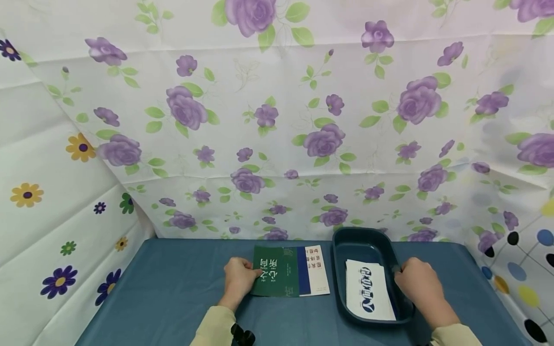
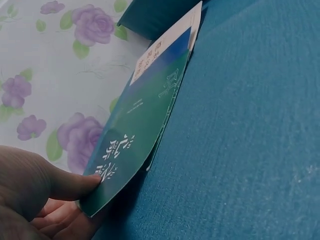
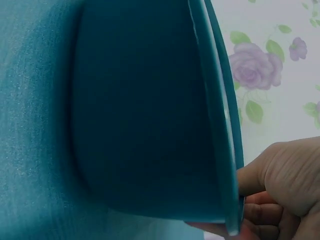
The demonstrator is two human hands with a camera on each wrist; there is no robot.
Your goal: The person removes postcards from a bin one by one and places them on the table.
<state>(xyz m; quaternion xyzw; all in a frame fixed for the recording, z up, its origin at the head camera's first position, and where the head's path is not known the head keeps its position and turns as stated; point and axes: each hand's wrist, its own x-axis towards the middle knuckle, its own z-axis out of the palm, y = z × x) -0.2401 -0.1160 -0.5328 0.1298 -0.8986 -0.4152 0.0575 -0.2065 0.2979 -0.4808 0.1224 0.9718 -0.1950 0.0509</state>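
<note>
A green booklet (image 1: 277, 283) with white characters lies on the table, with a blue strip and a cream part showing at its right. My left hand (image 1: 239, 278) pinches its left end, thumb on top and fingers beneath, as the left wrist view also shows. That end of the booklet (image 2: 127, 135) is tilted up off the cloth, and a pale layer peeks out under it. To the right, my right hand (image 1: 419, 281) grips the right rim of a dark blue-green basin (image 1: 339, 300). Inside the basin lie white cards or booklets (image 1: 381, 305) with dark blue print.
A blue cloth (image 1: 173, 288) covers the table. Behind it hangs a white curtain (image 1: 277, 202) with purple flowers, and patterned sheets close off the left and right sides. The basin stands just right of the green booklet.
</note>
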